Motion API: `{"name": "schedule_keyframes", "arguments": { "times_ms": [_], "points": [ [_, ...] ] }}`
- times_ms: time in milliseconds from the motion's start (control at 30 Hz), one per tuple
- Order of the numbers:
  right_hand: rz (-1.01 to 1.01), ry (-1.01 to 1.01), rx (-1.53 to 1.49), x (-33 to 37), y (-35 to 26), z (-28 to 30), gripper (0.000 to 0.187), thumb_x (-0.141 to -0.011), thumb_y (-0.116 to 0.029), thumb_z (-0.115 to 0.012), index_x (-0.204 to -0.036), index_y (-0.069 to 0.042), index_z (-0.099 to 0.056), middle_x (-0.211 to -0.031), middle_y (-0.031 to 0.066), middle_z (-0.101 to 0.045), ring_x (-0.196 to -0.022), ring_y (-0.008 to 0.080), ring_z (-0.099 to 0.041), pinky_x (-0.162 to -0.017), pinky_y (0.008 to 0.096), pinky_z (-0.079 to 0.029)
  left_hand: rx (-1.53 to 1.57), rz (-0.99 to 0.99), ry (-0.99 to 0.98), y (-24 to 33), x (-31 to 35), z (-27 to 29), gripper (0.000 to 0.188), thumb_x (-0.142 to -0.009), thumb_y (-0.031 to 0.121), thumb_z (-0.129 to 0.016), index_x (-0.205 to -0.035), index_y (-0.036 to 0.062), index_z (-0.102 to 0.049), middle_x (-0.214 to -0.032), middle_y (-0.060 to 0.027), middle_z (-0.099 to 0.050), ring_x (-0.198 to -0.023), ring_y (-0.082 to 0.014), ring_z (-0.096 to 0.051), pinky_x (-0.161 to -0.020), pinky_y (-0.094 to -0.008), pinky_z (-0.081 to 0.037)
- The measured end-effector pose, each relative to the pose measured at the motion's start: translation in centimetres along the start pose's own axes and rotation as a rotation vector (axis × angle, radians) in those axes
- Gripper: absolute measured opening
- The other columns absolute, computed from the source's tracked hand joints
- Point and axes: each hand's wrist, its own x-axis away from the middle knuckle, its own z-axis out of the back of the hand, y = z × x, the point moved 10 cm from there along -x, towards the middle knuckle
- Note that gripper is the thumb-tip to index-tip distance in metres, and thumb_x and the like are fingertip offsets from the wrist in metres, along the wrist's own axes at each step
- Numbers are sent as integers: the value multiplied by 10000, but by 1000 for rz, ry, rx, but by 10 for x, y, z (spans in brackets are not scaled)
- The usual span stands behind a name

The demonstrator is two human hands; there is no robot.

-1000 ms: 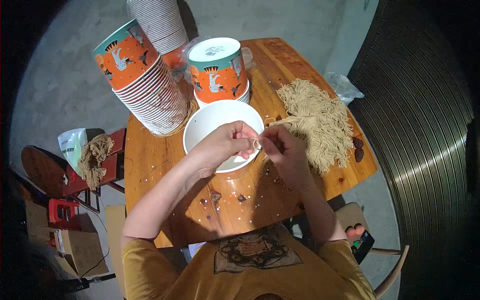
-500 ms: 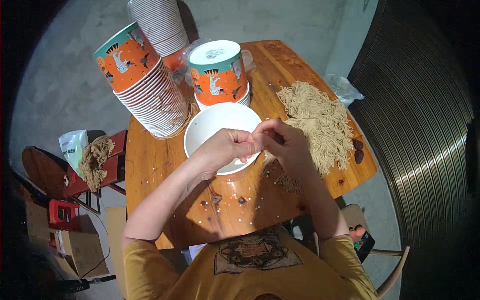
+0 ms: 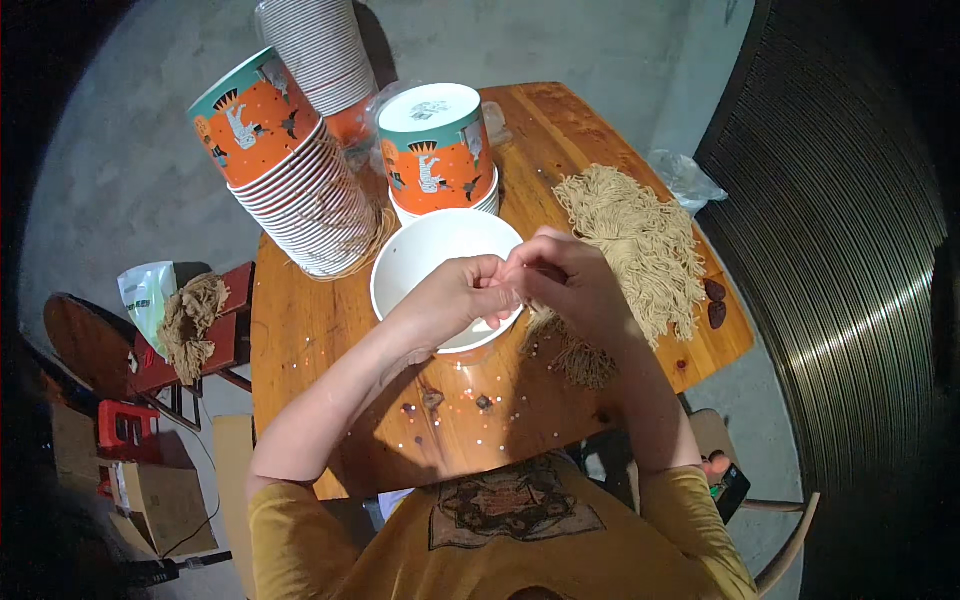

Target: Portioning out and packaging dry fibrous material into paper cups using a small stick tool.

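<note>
Over the right rim of an open white paper bucket [image 3: 415, 245], my left hand [image 3: 460, 293] and my right hand [image 3: 562, 280] meet fingertip to fingertip. Both are closed in a pinch, and whatever sits between the fingers is too small or hidden to name. A small dark hole shows in the bucket's inner wall. Just right of my right hand lies a large heap of beige cord [image 3: 640, 250], with a frayed bundle of cord ends [image 3: 582, 362] under my right forearm.
Behind the bucket stand an upside-down orange and green bucket stack [image 3: 430, 160] and a taller leaning stack [image 3: 290, 190], with thin cords draped on it. Small paper dots [image 3: 470, 412] litter the wooden table [image 3: 540, 120]. Two dark lumps [image 3: 716, 302] lie by its right edge. Left, a stool holds more cord [image 3: 190, 325].
Both hands stay pinched together above the bucket rim. My right hand has shifted very slightly, and the cord ends below my right forearm show more. The stacks have not moved.
</note>
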Motion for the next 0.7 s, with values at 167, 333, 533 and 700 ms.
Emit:
{"name": "schedule_keyframes", "arguments": {
  "times_ms": [167, 333, 533, 700],
  "points": [
    [-130, 64, -109, 3, 21, -2, 138, -873, -168, -605, -852, -31, -603, -750, 29, -527, -638, 88, -523, -584, 247, -439, -47, 8, -59, -2, 1, -3, 176, -856, 177, -648, -954, 36, -609, -835, 11, -586, -714, -65, -508, -670, -209, -423],
    [-288, 207, -208, 22, 41, 7, 144, -865, -150, -613, -947, -44, -562, -815, 33, -574, -638, 82, -537, -585, 250, -454, -9, 13, -58, -2, 0, 0, 149, -868, 167, -632, -944, 42, -605, -824, 21, -572, -712, -61, -496, -655, -203, -415],
    [-122, 284, 61, 55, 29, 7, 182, -832, -147, -643, -966, -62, -554, -820, 42, -580, -646, 127, -555, -572, 285, -458, 73, 49, -4, -4, -3, 1, 129, -856, 119, -617, -912, 4, -605, -769, 13, -563, -653, -51, -475, -585, -185, -391],
    [-48, 229, 287, 51, 5, 2, 163, -812, -140, -657, -910, -52, -560, -779, 73, -546, -640, 188, -567, -566, 305, -459, 83, 38, -10, -3, -5, -1, 127, -855, 119, -620, -908, 4, -607, -768, 7, -567, -653, -46, -481, -580, -176, -393]
  ]
}}
